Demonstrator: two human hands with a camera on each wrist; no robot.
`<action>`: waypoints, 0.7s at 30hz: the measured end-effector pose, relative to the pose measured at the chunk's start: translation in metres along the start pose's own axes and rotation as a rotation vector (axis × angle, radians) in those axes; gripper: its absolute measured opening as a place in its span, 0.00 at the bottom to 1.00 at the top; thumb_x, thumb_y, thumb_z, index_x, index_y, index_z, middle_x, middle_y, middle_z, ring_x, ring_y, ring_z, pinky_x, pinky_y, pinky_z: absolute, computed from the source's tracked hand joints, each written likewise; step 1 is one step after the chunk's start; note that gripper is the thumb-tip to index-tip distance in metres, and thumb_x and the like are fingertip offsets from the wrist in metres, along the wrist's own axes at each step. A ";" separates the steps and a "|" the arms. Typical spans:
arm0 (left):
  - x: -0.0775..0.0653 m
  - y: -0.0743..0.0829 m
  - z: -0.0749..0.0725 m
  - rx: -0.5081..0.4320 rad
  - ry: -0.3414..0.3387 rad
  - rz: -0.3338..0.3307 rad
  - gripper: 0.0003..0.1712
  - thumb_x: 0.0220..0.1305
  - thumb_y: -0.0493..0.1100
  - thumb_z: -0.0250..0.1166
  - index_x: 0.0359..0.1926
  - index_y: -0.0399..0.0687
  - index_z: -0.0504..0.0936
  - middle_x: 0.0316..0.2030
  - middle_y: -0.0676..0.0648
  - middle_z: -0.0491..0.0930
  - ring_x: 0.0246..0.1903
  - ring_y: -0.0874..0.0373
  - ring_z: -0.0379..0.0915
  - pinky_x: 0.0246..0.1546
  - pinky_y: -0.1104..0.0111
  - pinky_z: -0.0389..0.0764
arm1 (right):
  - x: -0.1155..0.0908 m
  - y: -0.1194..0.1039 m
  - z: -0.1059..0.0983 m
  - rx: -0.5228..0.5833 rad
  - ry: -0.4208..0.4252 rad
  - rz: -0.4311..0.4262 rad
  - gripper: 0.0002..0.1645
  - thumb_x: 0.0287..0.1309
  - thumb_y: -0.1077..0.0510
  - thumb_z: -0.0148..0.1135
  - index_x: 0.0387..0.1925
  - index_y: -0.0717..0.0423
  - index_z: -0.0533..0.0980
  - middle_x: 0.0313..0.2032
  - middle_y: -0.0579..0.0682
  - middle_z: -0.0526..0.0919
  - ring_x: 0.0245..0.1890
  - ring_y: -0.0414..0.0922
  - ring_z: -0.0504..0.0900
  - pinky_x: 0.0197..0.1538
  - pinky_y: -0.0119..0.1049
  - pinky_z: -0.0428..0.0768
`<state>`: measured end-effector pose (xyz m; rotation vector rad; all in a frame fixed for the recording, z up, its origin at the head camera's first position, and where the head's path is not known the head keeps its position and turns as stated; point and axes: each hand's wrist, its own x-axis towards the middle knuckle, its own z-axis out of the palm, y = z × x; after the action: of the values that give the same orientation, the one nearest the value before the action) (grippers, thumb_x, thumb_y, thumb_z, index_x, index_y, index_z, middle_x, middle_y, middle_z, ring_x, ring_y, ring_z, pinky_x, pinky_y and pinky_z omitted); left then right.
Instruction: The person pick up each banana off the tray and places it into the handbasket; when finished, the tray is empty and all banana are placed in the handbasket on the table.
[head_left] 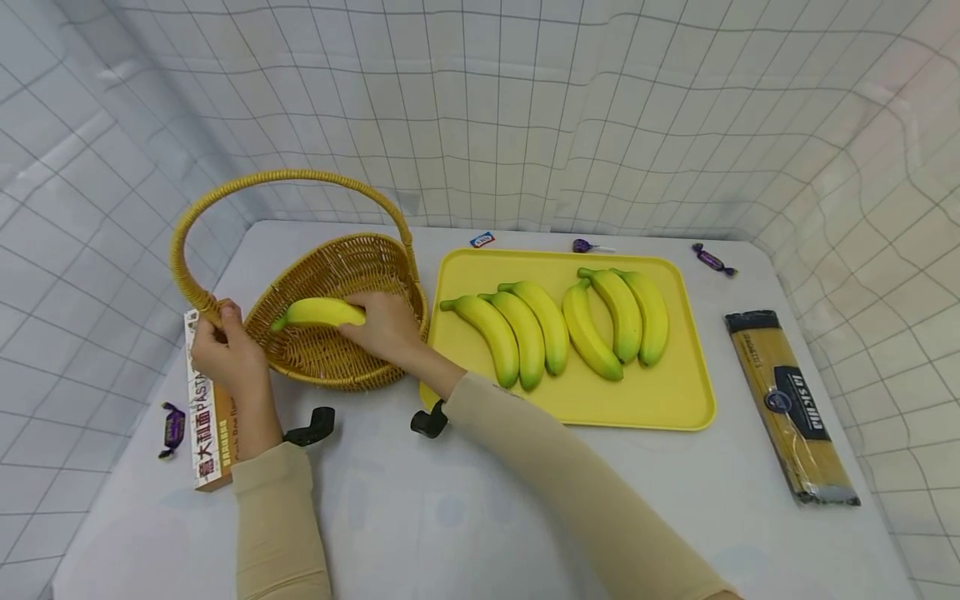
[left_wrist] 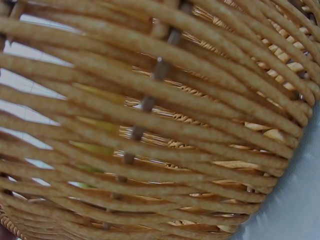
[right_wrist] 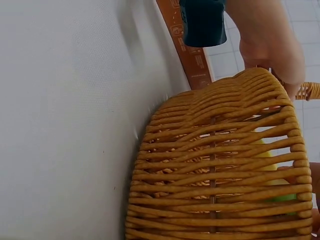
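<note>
A wicker basket (head_left: 352, 379) with a tall hoop handle stands on the left of the table. My left hand (head_left: 231, 354) grips the base of its handle at the left rim. Over the basket's opening, my right hand (head_left: 386, 325) holds a banana (head_left: 318, 312) by one end, its other end pointing left. In the left wrist view the woven basket wall (left_wrist: 150, 125) fills most of the picture, with yellow showing through the gaps. The right wrist view shows the basket's side (right_wrist: 215, 175) and the left hand (right_wrist: 272, 50) at its rim.
Right of the basket lies a yellow tray (head_left: 645, 404) with several bananas (head_left: 592, 329). A pasta box (head_left: 202, 400) lies under the left forearm, a spaghetti pack (head_left: 791, 408) at the far right. Wrapped candies (head_left: 172, 429) and a lollipop (head_left: 582, 246) are scattered near the table's edges.
</note>
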<state>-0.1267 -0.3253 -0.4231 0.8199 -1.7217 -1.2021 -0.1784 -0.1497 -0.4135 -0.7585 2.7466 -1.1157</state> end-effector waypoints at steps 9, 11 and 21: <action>-0.002 0.001 -0.001 0.010 -0.004 0.004 0.14 0.72 0.46 0.56 0.44 0.44 0.84 0.39 0.51 0.81 0.39 0.70 0.69 0.46 0.76 0.69 | 0.006 -0.003 0.005 -0.045 -0.087 0.131 0.27 0.55 0.45 0.70 0.58 0.42 0.79 0.49 0.40 0.85 0.35 0.36 0.79 0.34 0.25 0.70; -0.002 0.001 -0.001 0.006 0.000 0.008 0.13 0.72 0.45 0.56 0.43 0.43 0.84 0.39 0.50 0.81 0.38 0.70 0.69 0.46 0.76 0.69 | 0.007 -0.003 0.006 -0.053 -0.105 0.167 0.26 0.53 0.45 0.71 0.56 0.40 0.80 0.50 0.38 0.85 0.41 0.36 0.80 0.37 0.26 0.71; -0.001 0.001 -0.001 -0.006 0.027 0.027 0.13 0.71 0.44 0.57 0.42 0.43 0.85 0.38 0.48 0.82 0.36 0.70 0.69 0.43 0.77 0.69 | 0.009 -0.004 0.011 -0.075 -0.169 0.203 0.28 0.49 0.46 0.75 0.55 0.41 0.81 0.51 0.39 0.85 0.43 0.37 0.79 0.37 0.25 0.71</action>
<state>-0.1252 -0.3246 -0.4219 0.8027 -1.7016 -1.1727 -0.1822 -0.1637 -0.4176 -0.5381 2.6635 -0.8720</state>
